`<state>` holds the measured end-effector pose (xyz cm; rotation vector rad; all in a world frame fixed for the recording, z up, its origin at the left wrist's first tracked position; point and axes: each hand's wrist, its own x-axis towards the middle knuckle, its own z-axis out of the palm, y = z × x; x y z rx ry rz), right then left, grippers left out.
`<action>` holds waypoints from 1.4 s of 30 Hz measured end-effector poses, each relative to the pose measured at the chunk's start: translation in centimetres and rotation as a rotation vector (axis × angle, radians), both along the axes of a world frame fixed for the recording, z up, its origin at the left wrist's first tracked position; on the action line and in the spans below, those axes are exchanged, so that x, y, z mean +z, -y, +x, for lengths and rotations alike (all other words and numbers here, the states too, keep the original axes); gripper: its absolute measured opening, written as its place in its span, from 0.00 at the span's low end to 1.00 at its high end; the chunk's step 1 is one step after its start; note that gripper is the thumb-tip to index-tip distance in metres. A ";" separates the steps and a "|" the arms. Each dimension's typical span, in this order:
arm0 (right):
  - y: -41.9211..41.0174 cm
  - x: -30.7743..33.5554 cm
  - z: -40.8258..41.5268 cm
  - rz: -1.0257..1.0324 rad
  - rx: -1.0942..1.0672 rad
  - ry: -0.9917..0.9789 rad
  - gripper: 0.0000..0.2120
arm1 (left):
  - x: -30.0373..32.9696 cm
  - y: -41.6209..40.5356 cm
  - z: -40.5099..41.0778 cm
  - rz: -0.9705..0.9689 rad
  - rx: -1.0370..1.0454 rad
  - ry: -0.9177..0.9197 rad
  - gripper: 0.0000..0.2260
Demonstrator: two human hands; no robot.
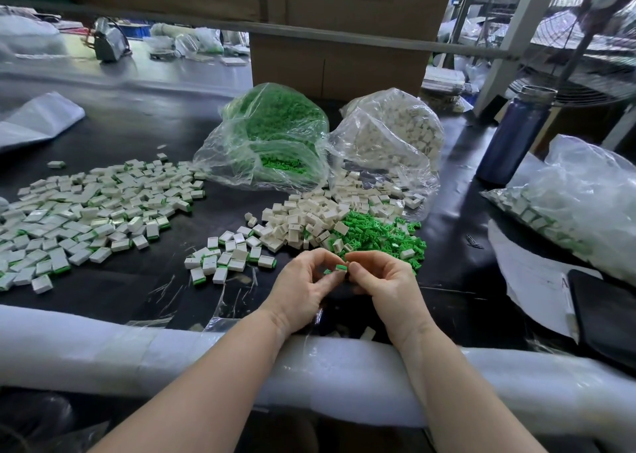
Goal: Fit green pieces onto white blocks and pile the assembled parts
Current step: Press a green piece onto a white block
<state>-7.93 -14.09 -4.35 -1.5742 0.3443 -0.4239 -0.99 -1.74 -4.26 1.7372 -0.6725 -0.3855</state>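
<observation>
My left hand (304,287) and my right hand (385,280) meet near the table's front edge, fingertips together on one small green piece (341,267) with a bit of white under it. Another green bit (327,272) shows at my left fingers. Just beyond lie loose white blocks (309,218) and loose green pieces (382,236). A small group of assembled parts (227,258) sits left of my hands. A wide spread of assembled parts (93,211) covers the left of the table.
Behind the loose piles stand a clear bag of green pieces (275,136) and a clear bag of white blocks (395,136). A blue bottle (512,136), another filled bag (578,198) and a black phone (605,311) lie right. White foam padding (137,346) lines the front edge.
</observation>
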 end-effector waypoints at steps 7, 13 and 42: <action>-0.1 0.2 -0.1 -0.081 -0.003 0.005 0.07 | -0.4 -0.1 0.3 0.022 0.055 0.047 0.11; -0.2 0.4 -0.2 -0.154 0.012 -0.017 0.08 | -0.5 -0.1 0.1 0.065 0.028 0.105 0.10; -0.4 0.7 -0.3 0.029 0.090 0.028 0.10 | 0.0 -0.2 -0.1 -0.073 0.072 0.043 0.07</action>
